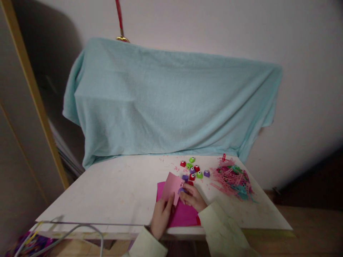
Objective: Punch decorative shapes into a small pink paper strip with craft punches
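Your left hand (161, 217) pinches the lower edge of a light pink paper (173, 186), lifted and tilted above a magenta sheet (184, 214) lying flat at the near edge of the bench (112, 192). Your right hand (193, 198) is clenched on a small purple punch (183, 190) set at the paper's right edge.

Judgement: keep the paper fed straight into the punch slot, left hand steadying it close to the cut so it doesn't buckle; press squarely.

More punches (193, 168), red, green and purple, sit just beyond your right hand. A heap of paper strips (233, 180) lies to the right, well apart. A pale blue cloth (171, 103) drapes something behind the bench.
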Demonstrator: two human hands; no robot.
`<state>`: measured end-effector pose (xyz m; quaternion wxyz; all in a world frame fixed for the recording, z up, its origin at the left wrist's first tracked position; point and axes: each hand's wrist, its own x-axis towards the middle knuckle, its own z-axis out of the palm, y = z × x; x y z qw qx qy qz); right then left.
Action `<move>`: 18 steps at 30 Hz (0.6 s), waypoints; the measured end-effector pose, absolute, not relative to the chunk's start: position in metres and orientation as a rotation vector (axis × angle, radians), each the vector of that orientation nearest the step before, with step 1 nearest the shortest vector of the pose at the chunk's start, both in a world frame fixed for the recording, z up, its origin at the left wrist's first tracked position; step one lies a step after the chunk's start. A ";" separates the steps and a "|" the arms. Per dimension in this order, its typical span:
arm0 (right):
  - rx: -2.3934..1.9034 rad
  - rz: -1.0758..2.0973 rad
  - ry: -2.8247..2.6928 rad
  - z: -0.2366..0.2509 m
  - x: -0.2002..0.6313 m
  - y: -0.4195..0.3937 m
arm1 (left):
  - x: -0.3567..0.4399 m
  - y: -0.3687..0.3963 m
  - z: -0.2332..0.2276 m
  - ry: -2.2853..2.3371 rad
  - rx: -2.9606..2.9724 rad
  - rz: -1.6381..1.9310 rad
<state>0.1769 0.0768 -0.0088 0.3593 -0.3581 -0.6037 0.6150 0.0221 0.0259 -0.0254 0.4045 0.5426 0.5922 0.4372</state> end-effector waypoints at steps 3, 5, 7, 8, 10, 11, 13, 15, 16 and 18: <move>-0.933 1.589 -1.568 -0.009 0.177 0.077 | 0.022 0.026 -0.022 1.478 1.387 1.103; -0.938 1.586 -1.580 -0.010 0.178 0.077 | 0.021 0.026 -0.021 1.473 1.404 1.082; -0.934 1.587 -1.586 -0.010 0.178 0.076 | 0.021 0.026 -0.021 1.485 1.405 1.076; -0.928 1.586 -1.586 -0.010 0.178 0.076 | 0.021 0.026 -0.020 1.491 1.404 1.075; -0.916 1.578 -1.580 -0.009 0.178 0.076 | 0.021 0.026 -0.020 1.493 1.407 1.073; -0.910 1.573 -1.577 -0.009 0.177 0.076 | 0.021 0.026 -0.020 1.492 1.409 1.073; -0.900 1.574 -1.573 -0.008 0.177 0.075 | 0.021 0.026 -0.021 1.492 1.413 1.080; -0.887 1.587 -1.570 -0.007 0.176 0.075 | 0.021 0.026 -0.022 1.491 1.421 1.101; -0.883 1.594 -1.569 -0.006 0.176 0.074 | 0.021 0.026 -0.023 1.490 1.424 1.112; -0.881 1.603 -1.569 -0.006 0.176 0.074 | 0.020 0.026 -0.024 1.488 1.432 1.132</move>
